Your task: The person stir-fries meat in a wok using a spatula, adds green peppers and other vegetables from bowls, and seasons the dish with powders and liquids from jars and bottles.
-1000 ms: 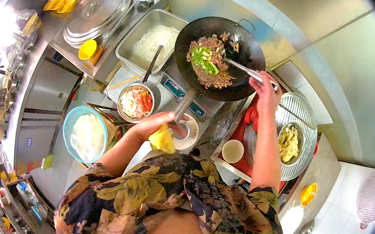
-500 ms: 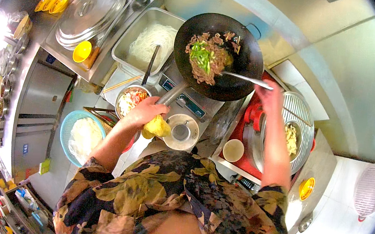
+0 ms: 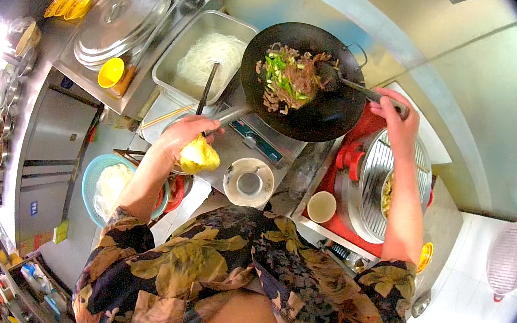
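Observation:
My left hand [image 3: 179,136] is closed round the handle of a black wok [image 3: 334,119], with a yellow cloth [image 3: 199,155] bunched under the palm. Inside the wok lie browned meat strips [image 3: 304,82] and sliced green peppers [image 3: 276,67], gathered toward its left half. My right hand [image 3: 400,124] grips the long metal handle of a wok ladle [image 3: 361,89]. The ladle's dark head rests in the wok at the right edge of the meat. My left hand hides most of a bowl beneath it.
White noodles sit in a metal tray [image 3: 163,67] left of the wok. Nearer me are a round-topped container [image 3: 230,184] and a blue basket [image 3: 89,183]. On the right stand a slatted round steamer [image 3: 372,156] and a pale cup [image 3: 322,207]. A lidded pot [image 3: 121,15] stands far left.
The wok has tilted and shifted slightly right. My left hand has moved a little left. My right hand has swung right, drawing the ladle to the meat's right side, and the food has been turned over.

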{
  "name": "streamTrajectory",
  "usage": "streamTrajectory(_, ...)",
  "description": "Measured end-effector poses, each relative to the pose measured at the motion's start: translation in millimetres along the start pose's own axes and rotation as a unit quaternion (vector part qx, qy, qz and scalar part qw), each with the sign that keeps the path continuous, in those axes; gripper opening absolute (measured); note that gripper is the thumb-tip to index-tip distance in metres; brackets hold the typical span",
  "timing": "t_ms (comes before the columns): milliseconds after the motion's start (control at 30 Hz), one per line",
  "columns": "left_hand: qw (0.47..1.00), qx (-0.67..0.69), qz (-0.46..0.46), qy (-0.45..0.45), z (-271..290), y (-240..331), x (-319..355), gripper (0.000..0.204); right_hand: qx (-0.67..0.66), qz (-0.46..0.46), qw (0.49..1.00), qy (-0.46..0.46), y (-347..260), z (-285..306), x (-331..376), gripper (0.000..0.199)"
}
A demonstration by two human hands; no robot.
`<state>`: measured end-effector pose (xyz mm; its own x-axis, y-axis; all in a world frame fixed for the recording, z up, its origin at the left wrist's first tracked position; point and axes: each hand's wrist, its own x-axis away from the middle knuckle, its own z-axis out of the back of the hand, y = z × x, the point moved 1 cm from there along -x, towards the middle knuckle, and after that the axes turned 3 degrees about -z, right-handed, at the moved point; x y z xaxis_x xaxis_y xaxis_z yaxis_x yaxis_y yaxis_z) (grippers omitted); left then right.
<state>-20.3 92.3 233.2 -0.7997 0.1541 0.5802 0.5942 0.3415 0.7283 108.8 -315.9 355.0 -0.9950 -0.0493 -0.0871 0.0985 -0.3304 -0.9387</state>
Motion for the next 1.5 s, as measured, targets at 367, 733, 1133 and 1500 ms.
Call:
streamTrajectory(367, 1.0, 0.003, -0.012, 0.016, 5.5, 3.5, -6.3, 0.027, -0.261, -0.12, 0.956, 0.054, 77.4, -30.5, -28.0, 0.024)
streamTrajectory(733, 0.997, 0.061, -0.015, 0.033, -9.2, -15.0, 0.5, 0.051, 0.287, 0.297, 0.893, -0.178, 24.9, -78.7, 43.4, 0.023)
streamTrajectory(1133, 0.988, 0.105, -0.039, 0.102, -28.9, -27.2, 11.2, 0.07, 0.314, 0.321, 0.865, -0.223, 22.7, -72.9, 51.1, 0.026)
streamTrajectory(1500, 0.995, 0.076, -0.047, 0.048, -37.7, -28.2, 19.4, 0.046, 0.285, 0.305, 0.876, -0.242, -1.9, -67.8, 77.1, 0.026)
